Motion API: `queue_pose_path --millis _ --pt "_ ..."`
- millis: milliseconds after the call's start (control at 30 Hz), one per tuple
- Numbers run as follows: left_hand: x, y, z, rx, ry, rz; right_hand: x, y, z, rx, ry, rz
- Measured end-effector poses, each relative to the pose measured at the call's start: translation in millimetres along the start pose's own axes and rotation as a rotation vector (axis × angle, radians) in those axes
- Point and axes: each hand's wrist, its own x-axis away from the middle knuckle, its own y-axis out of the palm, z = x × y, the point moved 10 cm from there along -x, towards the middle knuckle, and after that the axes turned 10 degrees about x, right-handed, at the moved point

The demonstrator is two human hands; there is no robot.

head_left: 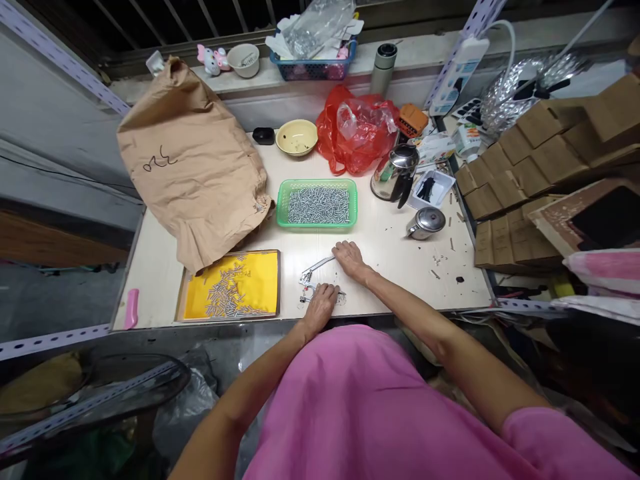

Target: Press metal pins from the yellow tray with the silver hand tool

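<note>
While the right hand (350, 259) is holding the raised end of the slim metal lever tool (319, 265), its grip closed over the handle, the left hand (323, 307) is lying across the tool's lower part, and we're not seeing whether that grip is clamped or merely resting. The tool is sitting near the front edge of the counter (300, 247), just short of the person's body, and that's looking like the risky spot: should it be standing loose, an off-centre push could be sliding or tipping it. Fingers are lying close to the linkage, so a sudden drop of the lever could be pinching them. Over to the left, small metal pieces (227, 293) are lying loosely heaped on the yellow sheet (265, 273), and a stray elbow could be sending them off the edge. Beyond the hands, the green basket (317, 225) is carrying many more pieces, so a hard knock could be spilling those too.
</note>
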Motion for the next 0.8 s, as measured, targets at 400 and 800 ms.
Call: queue_pose_path --millis 400,800 --pt "102.5 -76.9 -63.3 0.016 -0.176 0.246 28.6 -6.3 -164.0 -0.006 -0.763 0.14" --pt "126.0 -188.8 -222.8 -0.228 -0.74 0.384 0.7 -82.4 -113.7 -0.152 -0.281 0.358"
